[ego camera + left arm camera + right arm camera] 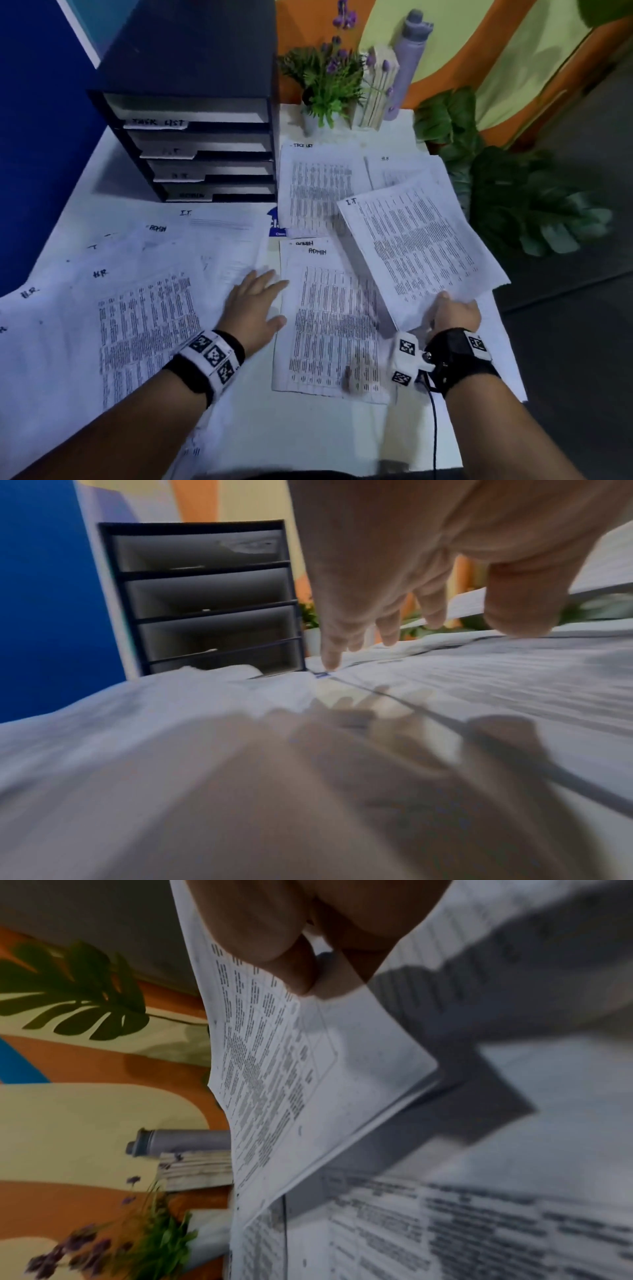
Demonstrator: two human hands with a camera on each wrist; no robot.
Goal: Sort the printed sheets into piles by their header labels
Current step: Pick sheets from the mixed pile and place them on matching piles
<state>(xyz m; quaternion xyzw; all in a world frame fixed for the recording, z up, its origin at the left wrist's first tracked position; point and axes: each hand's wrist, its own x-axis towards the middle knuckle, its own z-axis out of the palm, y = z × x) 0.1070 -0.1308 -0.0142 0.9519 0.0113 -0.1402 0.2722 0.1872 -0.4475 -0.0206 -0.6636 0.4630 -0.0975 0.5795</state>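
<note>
My right hand (454, 313) pinches the near edge of a printed sheet headed I.T. (421, 246) and holds it tilted above the table; the right wrist view shows thumb and fingers (291, 961) clamped on that sheet (308, 1069). Below it lies an ADMIN pile (329, 318). My left hand (255, 305) hovers flat, fingers straight, just over the spread of unsorted sheets (137, 308) headed H.R., ADMIN and I.T.; in the left wrist view its fingers (387, 610) hang above the paper. A TASK LIST sheet (315, 185) and an H.R. sheet (397, 168) lie farther back.
A dark tray organiser (191, 144) with slots labelled TASK LIST, I.T., H.R. and ADMIN stands at the back left. A potted plant (325, 89), a wooden block (376, 89) and a purple bottle (409, 58) stand behind the piles. Leafy plants (513, 192) crowd the table's right edge.
</note>
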